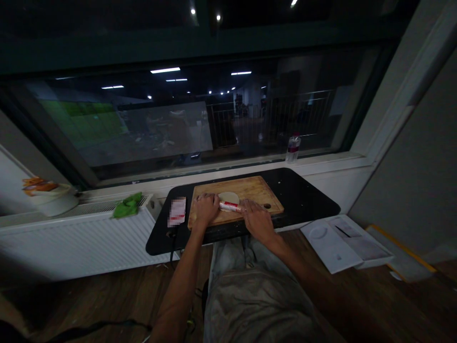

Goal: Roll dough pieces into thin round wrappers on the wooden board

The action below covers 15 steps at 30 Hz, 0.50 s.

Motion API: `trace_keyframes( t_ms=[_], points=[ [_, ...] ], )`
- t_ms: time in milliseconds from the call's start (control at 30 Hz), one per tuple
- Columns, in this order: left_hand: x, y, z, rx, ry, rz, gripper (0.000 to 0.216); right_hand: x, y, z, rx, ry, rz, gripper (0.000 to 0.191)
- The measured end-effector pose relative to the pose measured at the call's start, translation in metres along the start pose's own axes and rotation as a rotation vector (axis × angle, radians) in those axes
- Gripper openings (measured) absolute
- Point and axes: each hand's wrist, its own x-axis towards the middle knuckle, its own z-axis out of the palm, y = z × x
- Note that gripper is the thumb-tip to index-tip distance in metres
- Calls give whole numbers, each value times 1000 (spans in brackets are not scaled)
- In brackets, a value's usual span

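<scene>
A flat, pale round of dough point(229, 196) lies on a wooden cutting board point(260, 190). Across the near part of the dough runs a rolling pin point(230, 206) with a red and white label round its middle. My left hand point(207, 208) is closed over the pin's left end. At the other end, my right hand point(257, 220) covers the pin with its fingers bent over it. Both ends of the pin are hidden under my hands. The dough's near edge is partly behind the pin.
The board rests on a black table point(303, 202), beside a blurred-out white and red item point(177, 212). A bottle point(293, 148) stands on the windowsill. Left are a radiator point(89, 243), a green cloth point(127, 205) and a white tub point(57, 204). A white box point(332, 245) lies right.
</scene>
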Motion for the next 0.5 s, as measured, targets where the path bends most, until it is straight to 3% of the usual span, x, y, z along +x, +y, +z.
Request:
trace_keyframes(
  t_ms=[500],
  points=[
    [-4, 6, -7, 39, 7, -72, 50, 65, 21, -6, -74, -143, -62, 53]
  ],
)
